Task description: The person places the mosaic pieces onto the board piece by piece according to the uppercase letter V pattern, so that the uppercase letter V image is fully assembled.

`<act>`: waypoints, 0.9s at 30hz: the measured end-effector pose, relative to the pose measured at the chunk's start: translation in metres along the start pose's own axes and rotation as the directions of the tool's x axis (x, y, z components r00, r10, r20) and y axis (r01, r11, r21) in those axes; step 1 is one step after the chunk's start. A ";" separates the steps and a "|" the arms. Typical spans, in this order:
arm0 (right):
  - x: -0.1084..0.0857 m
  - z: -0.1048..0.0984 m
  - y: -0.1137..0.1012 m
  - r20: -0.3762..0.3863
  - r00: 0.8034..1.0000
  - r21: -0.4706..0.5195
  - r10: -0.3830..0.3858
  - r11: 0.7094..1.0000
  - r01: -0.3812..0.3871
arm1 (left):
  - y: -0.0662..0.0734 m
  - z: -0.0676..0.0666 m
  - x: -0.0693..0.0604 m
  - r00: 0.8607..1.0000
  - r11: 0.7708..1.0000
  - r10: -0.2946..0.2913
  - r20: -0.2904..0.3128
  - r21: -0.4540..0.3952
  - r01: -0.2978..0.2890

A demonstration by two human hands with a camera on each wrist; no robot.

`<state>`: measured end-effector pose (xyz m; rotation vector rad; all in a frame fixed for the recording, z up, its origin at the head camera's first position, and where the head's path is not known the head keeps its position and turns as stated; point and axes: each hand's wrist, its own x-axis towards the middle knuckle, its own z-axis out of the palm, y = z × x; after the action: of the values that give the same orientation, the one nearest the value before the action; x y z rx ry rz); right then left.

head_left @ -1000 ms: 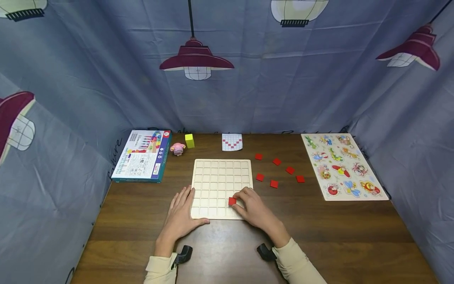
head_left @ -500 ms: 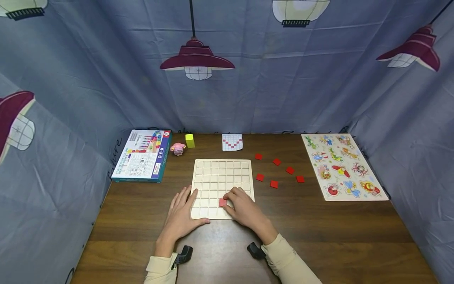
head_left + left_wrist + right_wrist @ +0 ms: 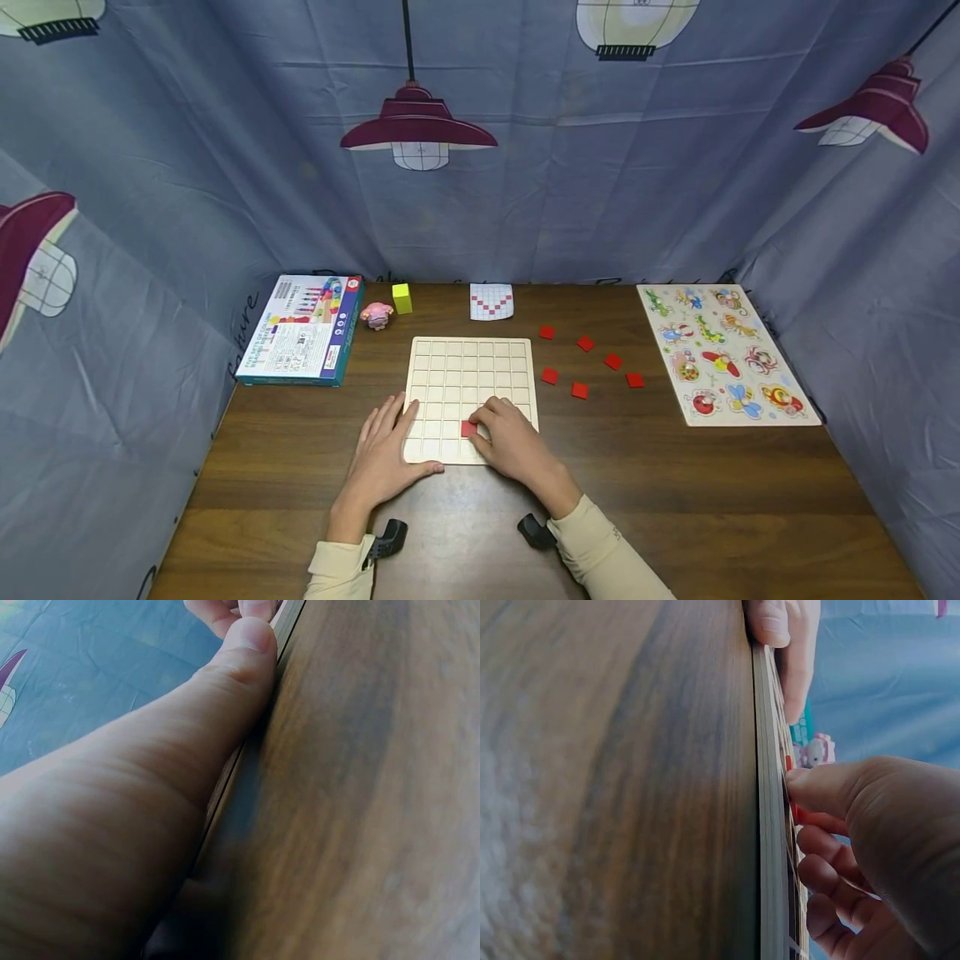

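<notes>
A pale wooden grid board [image 3: 471, 363] lies flat on the table. My right hand [image 3: 512, 442] pinches a red square tile [image 3: 467, 428] between thumb and fingers, low down near the middle of the board. In the right wrist view the thumb [image 3: 825, 784] presses at the red tile [image 3: 789, 763], right at the board's surface; whether it sits fully in a cell I cannot tell. My left hand [image 3: 381, 454] lies with straight fingers along the board's left edge, its thumb at the front edge. Several loose red tiles [image 3: 580, 390] lie right of the board.
Behind the board is a pattern card [image 3: 491, 302] with red squares in a V. A boxed set [image 3: 303, 329], a pink figurine [image 3: 377, 315] and a yellow block [image 3: 402, 298] stand at the back left. An insect picture board [image 3: 723, 354] lies on the right.
My right hand has moved left across the board with the red tile, mostly in the first half second, then only slightly. The left hand stays in place.
</notes>
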<state>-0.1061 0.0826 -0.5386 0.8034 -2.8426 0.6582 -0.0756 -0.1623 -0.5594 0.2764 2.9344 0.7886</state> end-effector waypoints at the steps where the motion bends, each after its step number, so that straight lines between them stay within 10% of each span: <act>1: 0.000 0.000 0.000 -0.003 1.000 0.003 0.002 1.000 -0.002 | 0.000 0.000 0.000 1.000 1.000 0.002 0.000 0.001 -0.002; 17: -0.006 -0.007 0.005 -0.015 1.000 0.117 0.017 0.993 -0.015 | 0.000 0.000 -0.001 1.000 1.000 0.006 -0.018 -0.004 -0.006; 27: -0.031 -0.042 0.079 -0.072 0.966 0.199 0.250 0.952 -0.232 | -0.002 0.003 0.001 1.000 1.000 -0.008 -0.001 -0.018 0.008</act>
<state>-0.1212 0.1760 -0.5380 0.4324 -2.8450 0.9832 -0.0767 -0.1620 -0.5627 0.2621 2.9261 0.8131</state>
